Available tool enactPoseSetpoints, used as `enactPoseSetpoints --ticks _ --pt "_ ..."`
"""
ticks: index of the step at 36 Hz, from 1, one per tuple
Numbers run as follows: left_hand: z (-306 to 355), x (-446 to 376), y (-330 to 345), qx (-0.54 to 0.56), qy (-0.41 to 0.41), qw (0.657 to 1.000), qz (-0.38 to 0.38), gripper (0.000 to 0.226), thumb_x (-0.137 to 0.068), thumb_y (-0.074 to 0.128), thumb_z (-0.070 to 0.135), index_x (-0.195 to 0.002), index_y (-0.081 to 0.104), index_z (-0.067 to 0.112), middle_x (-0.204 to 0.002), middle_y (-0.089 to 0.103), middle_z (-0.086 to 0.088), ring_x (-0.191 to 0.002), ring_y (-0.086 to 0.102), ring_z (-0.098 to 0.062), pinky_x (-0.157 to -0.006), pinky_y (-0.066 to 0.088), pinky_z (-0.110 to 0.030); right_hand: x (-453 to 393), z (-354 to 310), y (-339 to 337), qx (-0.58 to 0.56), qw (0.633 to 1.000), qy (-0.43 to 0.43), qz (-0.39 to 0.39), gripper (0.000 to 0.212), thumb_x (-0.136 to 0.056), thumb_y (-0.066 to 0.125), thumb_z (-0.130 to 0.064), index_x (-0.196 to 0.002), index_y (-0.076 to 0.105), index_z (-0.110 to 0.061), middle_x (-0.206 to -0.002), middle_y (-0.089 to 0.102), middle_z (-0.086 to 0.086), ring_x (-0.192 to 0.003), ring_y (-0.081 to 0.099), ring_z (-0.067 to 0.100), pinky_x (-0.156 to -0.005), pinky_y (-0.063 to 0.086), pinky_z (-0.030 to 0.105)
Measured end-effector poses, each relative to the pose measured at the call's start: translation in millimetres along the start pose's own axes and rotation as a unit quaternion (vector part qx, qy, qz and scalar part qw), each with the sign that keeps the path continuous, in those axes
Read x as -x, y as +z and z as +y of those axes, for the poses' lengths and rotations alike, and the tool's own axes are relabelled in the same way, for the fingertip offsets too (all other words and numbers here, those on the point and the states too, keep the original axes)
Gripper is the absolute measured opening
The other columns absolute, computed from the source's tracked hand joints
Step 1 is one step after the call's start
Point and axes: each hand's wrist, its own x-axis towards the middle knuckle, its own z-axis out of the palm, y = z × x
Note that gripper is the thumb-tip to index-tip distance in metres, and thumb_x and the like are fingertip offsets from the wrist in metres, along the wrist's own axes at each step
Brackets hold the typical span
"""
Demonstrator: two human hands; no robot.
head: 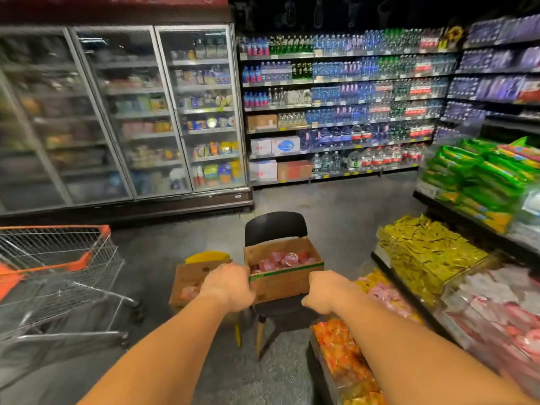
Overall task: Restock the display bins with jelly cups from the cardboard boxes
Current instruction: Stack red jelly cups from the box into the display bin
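An open cardboard box [287, 280] with a green tape strip rests on a black chair [274, 226]; pink and red jelly cups [285, 260] lie inside it. My left hand [229, 287] grips the box's near left corner, fingers curled over the rim. At the near right bottom corner, my right hand [324, 293] holds the box with curled fingers. A second open cardboard box [193, 276] with pink cups sits on a yellow chair [207, 256] just left, partly hidden by my left hand. Display bins on the right hold orange cups [342, 349] and pink and yellow cups [385, 296].
A wire shopping cart [58, 258] with orange trim stands at the left. Glass-door fridges [131, 112] line the back left and drink shelves [350, 97] the back. Gold packets [423, 247] and green bags [479, 176] fill the right-hand shelves. Grey floor lies between.
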Motion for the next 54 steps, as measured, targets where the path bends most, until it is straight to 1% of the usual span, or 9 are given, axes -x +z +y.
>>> enactPoseSetpoints --ticks 9,13,18,25,30,37,41,47,54 --pt "0 -126 23 -0.004 0.013 1.000 -0.028 0.036 -0.090 0.054 0.044 -0.118 0.061 0.022 -0.118 0.063 -0.004 -0.110 0.061 -0.028 -0.088 0.051 -0.038 -118 17 -2 -0.028 0.999 0.003 -0.018 0.037 -0.090 0.060 -0.038 -0.116 0.065 -0.011 -0.122 0.066 0.011 -0.110 0.063 0.030 -0.085 0.049 0.034" --pt "-3 -194 36 0.001 0.001 0.999 -0.038 0.035 -0.085 0.052 0.048 -0.110 0.065 0.025 -0.108 0.069 -0.003 -0.099 0.066 -0.028 -0.073 0.051 -0.035 -186 28 -5 -0.031 0.999 -0.001 -0.043 0.043 -0.092 0.062 -0.043 -0.122 0.063 -0.011 -0.125 0.065 0.009 -0.114 0.061 0.029 -0.092 0.050 0.035" --pt "-16 -269 53 0.029 -0.025 0.997 -0.064 0.037 -0.080 0.051 0.054 -0.103 0.066 0.030 -0.101 0.069 0.003 -0.091 0.066 -0.024 -0.071 0.051 -0.033 -265 35 -11 -0.024 0.997 -0.002 -0.070 0.040 -0.090 0.063 -0.042 -0.115 0.066 -0.011 -0.115 0.069 0.010 -0.103 0.066 0.029 -0.081 0.049 0.031" --pt "-45 -369 87 0.061 -0.060 0.989 -0.119 0.043 -0.082 0.049 0.053 -0.117 0.062 0.033 -0.114 0.066 -0.001 -0.106 0.063 -0.027 -0.086 0.052 -0.038 -367 30 0 -0.032 0.995 0.007 -0.098 0.043 -0.091 0.063 -0.045 -0.122 0.060 -0.015 -0.122 0.065 0.006 -0.111 0.063 0.026 -0.093 0.052 0.036" --pt "-72 -449 126 0.051 -0.059 0.984 -0.161 0.042 -0.091 0.046 0.052 -0.121 0.060 0.026 -0.126 0.063 -0.004 -0.115 0.060 -0.027 -0.076 0.038 -0.036 -464 24 36 -0.055 0.990 0.028 -0.124 0.036 -0.088 0.062 -0.043 -0.119 0.061 -0.025 -0.117 0.067 0.002 -0.103 0.063 0.023 -0.094 0.052 0.038" --pt "-105 -575 202 0.099 -0.076 0.972 -0.197 0.063 -0.087 0.053 0.065 -0.133 0.056 0.022 -0.133 0.059 -0.009 -0.124 0.055 -0.030 -0.101 0.047 -0.036 -601 32 100 -0.046 0.985 0.073 -0.151 0.036 -0.092 0.048 -0.039 -0.121 0.063 -0.023 -0.123 0.066 0.007 -0.112 0.063 0.029 -0.094 0.051 0.039" --pt "-106 -642 253 0.090 -0.076 0.971 -0.209 0.065 -0.085 0.054 0.066 -0.133 0.054 0.022 -0.135 0.059 -0.009 -0.126 0.053 -0.032 -0.103 0.046 -0.041 -660 42 127 -0.074 0.979 0.121 -0.146 0.059 -0.090 0.057 -0.042 -0.143 0.043 -0.022 -0.136 0.055 0.007 -0.122 0.056 0.029 -0.101 0.047 0.041" --pt "-93 -717 330 0.089 -0.086 0.972 -0.198 0.079 -0.085 0.055 0.073 -0.144 0.043 0.022 -0.150 0.044 -0.008 -0.140 0.041 -0.033 -0.112 0.034 -0.048 -738 65 175 -0.036 0.986 0.100 -0.128 0.069 -0.096 0.053 -0.035 -0.155 0.022 -0.020 -0.157 0.026 0.009 -0.140 0.031 0.033 -0.109 0.037 0.048" --pt "-86 -743 409 0.090 -0.113 0.960 -0.239 0.112 -0.070 0.043 0.085 -0.159 0.013 0.024 -0.163 0.026 -0.008 -0.149 0.025 -0.035 -0.121 0.019 -0.058 -771 83 236 0.008 0.995 0.041 -0.085 0.070 -0.095 0.056 -0.033 -0.155 0.022 -0.021 -0.151 0.030 0.010 -0.138 0.031 0.034 -0.101 0.044 0.043"
